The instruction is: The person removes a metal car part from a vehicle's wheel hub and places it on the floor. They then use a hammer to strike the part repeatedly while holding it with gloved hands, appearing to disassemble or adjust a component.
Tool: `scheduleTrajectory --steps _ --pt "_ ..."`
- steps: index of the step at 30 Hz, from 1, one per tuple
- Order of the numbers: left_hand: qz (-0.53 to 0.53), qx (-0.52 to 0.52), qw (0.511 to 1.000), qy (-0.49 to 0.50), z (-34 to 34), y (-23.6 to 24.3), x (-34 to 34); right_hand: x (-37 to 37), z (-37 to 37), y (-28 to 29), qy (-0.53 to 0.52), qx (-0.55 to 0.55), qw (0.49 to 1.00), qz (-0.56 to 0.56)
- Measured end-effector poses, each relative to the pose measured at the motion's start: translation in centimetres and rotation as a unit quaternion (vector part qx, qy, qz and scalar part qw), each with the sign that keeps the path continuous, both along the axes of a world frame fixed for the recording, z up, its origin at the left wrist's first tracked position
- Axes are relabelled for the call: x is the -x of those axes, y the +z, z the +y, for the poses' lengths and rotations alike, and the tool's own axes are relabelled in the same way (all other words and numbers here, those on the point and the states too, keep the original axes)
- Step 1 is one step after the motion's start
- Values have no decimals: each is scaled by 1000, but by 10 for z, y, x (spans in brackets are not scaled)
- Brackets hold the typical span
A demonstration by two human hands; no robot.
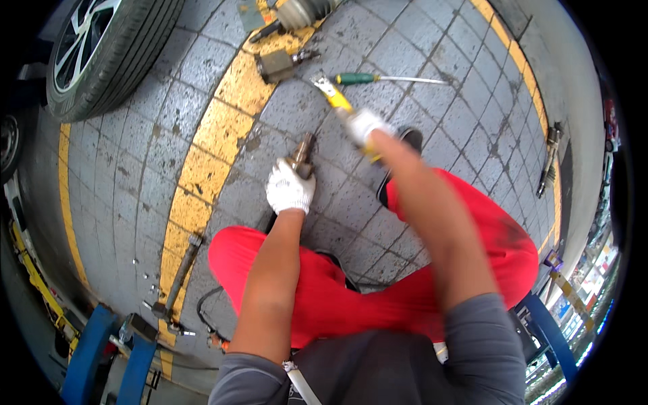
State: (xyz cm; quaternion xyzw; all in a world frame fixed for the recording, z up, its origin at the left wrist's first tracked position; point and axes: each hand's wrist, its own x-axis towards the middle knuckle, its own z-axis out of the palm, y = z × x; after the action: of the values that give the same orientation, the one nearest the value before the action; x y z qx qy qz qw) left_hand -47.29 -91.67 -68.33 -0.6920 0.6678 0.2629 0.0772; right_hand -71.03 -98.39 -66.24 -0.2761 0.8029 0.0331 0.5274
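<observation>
My left hand (290, 187), in a white knit glove, is closed around a brown metal shaft joint (305, 150) low over the tiled floor. The joint's stub end points away from me, and its lower part is hidden by the glove. My right hand (368, 126), gloved too and blurred by motion, grips a yellow-handled tool (336, 96) with a pale end. What kind of tool it is I cannot make out. It is held up to the right of the joint, apart from it. Beyond it lies a green-handled screwdriver (358, 78).
A metal joint piece (277, 66) and a booted drive shaft (297, 13) lie at the far side. At the far left is a wheel (128, 57). A long dark tool (181, 280) lies near left, a slim shaft (551, 158) far right. Blue stand legs (91, 351) rise lower left.
</observation>
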Motion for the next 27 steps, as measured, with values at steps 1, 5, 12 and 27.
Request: scheduleTrajectory --steps 1,5,12,27 --pt "-19 -2 1000 1 -2 2 0 30 -5 14 124 -18 992 -2" --pt "-3 -63 998 -25 -15 9 -8 119 -28 110 344 -129 927 78" --pt "36 -102 990 -88 -43 35 -27 219 92 46 235 80 958 141" --pt "677 -311 646 163 9 254 -2 184 219 -48 101 -42 982 151"
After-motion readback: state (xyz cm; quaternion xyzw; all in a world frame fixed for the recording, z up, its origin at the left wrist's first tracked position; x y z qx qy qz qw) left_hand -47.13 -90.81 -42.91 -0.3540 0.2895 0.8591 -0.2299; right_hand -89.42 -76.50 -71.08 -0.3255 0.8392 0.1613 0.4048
